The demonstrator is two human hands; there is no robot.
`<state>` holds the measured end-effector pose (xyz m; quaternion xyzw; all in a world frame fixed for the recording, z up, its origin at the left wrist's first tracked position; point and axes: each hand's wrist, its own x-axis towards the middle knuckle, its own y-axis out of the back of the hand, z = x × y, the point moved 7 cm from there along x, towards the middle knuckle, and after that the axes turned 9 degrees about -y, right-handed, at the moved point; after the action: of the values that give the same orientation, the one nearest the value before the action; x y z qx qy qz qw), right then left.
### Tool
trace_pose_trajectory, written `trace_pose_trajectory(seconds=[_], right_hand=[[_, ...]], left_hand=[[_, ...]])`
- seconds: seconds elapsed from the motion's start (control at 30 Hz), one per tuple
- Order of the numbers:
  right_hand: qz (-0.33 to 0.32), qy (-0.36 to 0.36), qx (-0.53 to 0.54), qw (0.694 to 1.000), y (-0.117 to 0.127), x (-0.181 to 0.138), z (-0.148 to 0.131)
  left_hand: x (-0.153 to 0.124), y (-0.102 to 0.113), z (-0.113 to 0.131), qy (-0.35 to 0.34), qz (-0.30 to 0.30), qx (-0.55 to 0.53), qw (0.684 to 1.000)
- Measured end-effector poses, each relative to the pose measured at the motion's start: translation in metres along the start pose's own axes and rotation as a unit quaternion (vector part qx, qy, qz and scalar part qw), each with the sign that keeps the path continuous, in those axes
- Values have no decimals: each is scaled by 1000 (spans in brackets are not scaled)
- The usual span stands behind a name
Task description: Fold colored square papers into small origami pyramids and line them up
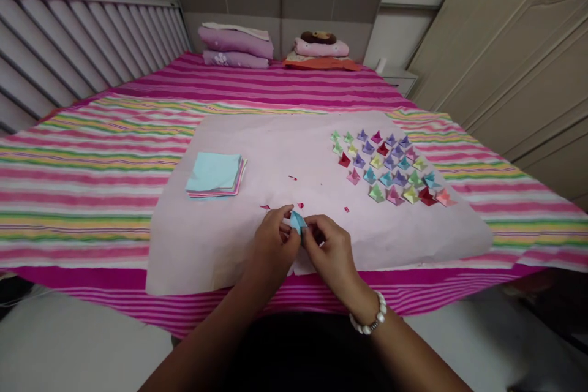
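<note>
- Bedroom scene: a bed (92,184) under a sheet striped in pink, green and yellow fills the view, with a grey headboard (275,3) at its far edge and cream wardrobe doors (514,55) along its right side.
- A large pale pink sheet of paper (285,153) lies flat on the bed, reaching the near edge.
- The left hand (271,251) and right hand (333,254) meet over the near edge of that sheet, close to its middle.
- Between them is a small blue folded paper (297,220), held just above the sheet; the fingers (285,214) of both hands are pinched on it, left from the left side, right from the right.
- A beaded white bracelet (371,318) sits on the right wrist.
- A stack of square papers (215,174), light blue on top, lies toward the sheet's left edge.
- Many small folded pieces (390,168) in mixed colours stand in rows near the sheet's far right corner.
- Tiny red scraps (293,178) dot the sheet's middle.
- Folded purple bedding (236,46) rests against the headboard.
</note>
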<state>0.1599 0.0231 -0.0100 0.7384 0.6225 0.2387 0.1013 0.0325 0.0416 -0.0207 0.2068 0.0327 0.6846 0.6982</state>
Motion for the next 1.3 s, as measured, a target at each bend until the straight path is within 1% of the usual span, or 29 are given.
trace_pose_trajectory(seconds=[0.1, 0.17, 0.3, 0.47, 0.57, 0.63, 0.83, 0.9, 1.0, 1.03, 1.2, 1.3], right_hand=[[-17, -3, 6, 1000, -3, 1, 1], [-24, -1, 8, 1000, -5, 1, 1], [-25, -3, 15, 1000, -5, 1, 2], [-27, -7, 31, 999, -4, -1, 1], [-26, -13, 44, 999, -2, -2, 2], [-24, -18, 52, 998, -2, -2, 4], [-9, -34, 60, 998, -1, -2, 6], [-9, -37, 63, 997, -2, -3, 6], [-13, -38, 58, 997, -4, -2, 4], [-15, -38, 53, 998, -4, -1, 4], [-20, -15, 32, 999, -5, 6, 0], [-5, 13, 7, 1000, -5, 7, -4]], left_hand=[[0, 2, 4, -22, 13, 3, 1000], [0, 3, 4, -23, 14, -2, 1000], [0, 3, 3, -7, 14, -13, 1000], [0, 5, 2, 26, 36, -36, 998], [-1, 4, 2, 35, 33, -57, 997], [-1, 5, 2, 32, 36, -57, 997], [-2, 10, 2, 2, 50, -12, 999], [-2, 6, -1, 20, 37, -25, 999], [-5, -3, -7, 65, -11, -52, 997], [-5, -5, -7, 71, -17, -51, 996], [-5, 2, -1, 32, 8, 9, 999], [-3, 3, -2, 32, 16, 10, 999]])
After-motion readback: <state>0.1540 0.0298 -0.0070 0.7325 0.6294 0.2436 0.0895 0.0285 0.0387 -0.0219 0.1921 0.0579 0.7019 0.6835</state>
